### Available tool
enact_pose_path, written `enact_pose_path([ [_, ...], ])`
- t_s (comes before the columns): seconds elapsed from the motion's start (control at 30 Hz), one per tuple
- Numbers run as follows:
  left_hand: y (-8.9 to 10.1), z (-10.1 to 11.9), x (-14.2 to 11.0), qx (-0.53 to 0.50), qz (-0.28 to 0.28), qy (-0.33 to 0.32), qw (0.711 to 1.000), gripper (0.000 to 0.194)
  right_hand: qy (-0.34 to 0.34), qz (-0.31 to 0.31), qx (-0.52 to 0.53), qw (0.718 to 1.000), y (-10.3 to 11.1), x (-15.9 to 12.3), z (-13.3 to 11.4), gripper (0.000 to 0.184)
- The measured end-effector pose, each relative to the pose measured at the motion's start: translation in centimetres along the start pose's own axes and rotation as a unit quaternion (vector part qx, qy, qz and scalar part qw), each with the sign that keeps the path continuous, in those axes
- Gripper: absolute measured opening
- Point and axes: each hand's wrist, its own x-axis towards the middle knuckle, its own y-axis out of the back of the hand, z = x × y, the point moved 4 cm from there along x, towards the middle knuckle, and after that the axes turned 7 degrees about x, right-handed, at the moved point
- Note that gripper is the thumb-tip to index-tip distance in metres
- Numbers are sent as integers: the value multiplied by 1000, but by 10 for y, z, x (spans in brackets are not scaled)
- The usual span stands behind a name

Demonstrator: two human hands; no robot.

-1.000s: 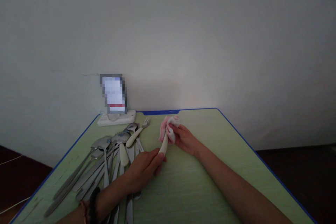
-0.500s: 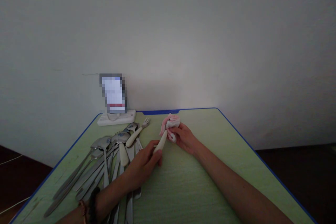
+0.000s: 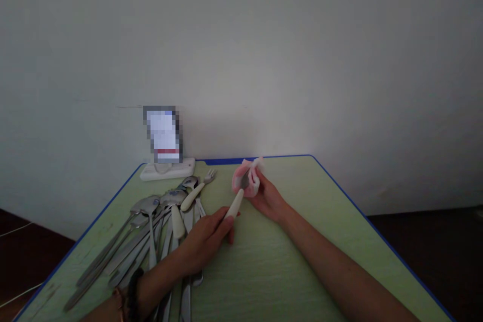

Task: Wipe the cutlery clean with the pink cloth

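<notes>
My left hand point(image 3: 211, 236) is closed around the cream handle of a small spoon point(image 3: 236, 204). Its metal bowl shows only partly, with a pink and white cloth point(image 3: 252, 191) bunched around it. That cloth is gripped by my right hand point(image 3: 267, 198), whose fingers are partly hidden behind it. Both hands are above the middle of the table. Left of my left hand lies a pile of metal cutlery, among it a large spoon point(image 3: 150, 205) and a small fork point(image 3: 193, 196) with a cream handle. My left forearm covers part of the pile.
The light green table point(image 3: 302, 261) has a blue edge and stands against a grey wall point(image 3: 302, 60). At its back left, a phone with a blurred screen point(image 3: 163, 136) rests on a white stand point(image 3: 168, 169). Thin cables run over the dark floor at left.
My right hand has shifted the cloth, which now opens around the spoon's bowl so that part of the metal shows. My left hand has barely moved.
</notes>
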Motion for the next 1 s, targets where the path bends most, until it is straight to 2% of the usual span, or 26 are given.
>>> enact_pose_path([
  [0.2, 0, -4, -1, -1, 3, -3, 1000, 41, 11, 4, -46, 999, 3, 2, 2, 19],
  [0.37, 3, 3, -4, 14, 1, -10, 1000, 38, 32, -13, -82, 996, -1, 1, 1, 21],
  [0.6, 8, 16, -9, 43, 7, -20, 999, 38, 30, -39, -132, 990, -10, -7, 1, 18],
  [0.8, 8, 19, -14, 63, 6, -22, 998, 39, 29, -28, -156, 987, -10, -9, 2, 19],
  [1.0, 10, 23, -15, 82, 6, -36, 996, 30, 6, -56, -189, 980, -19, -15, 4, 20],
])
